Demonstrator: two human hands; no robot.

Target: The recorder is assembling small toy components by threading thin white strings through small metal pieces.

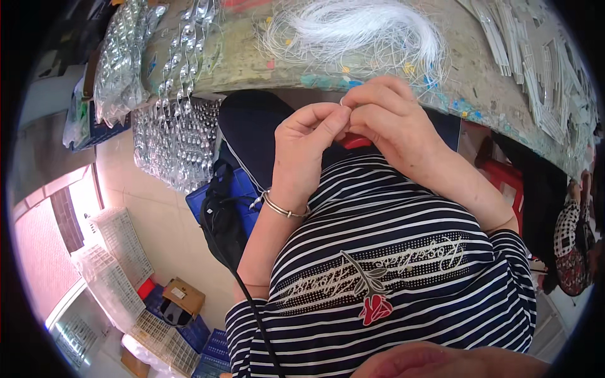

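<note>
Small silvery ring (343, 101), thin, pinched between fingertips of both hands just below surface edge, mostly hidden. Fine white thread barely visible at it; can't tell if threaded. Held over lap, close to body.

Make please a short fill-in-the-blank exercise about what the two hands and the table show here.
1. The left hand wears a thin metal ____ on its wrist.
2. Both hands meet just below the table's ____.
3. The loose bundle of thin white threads lies on the ____.

Missing words: bracelet; edge; table
</note>
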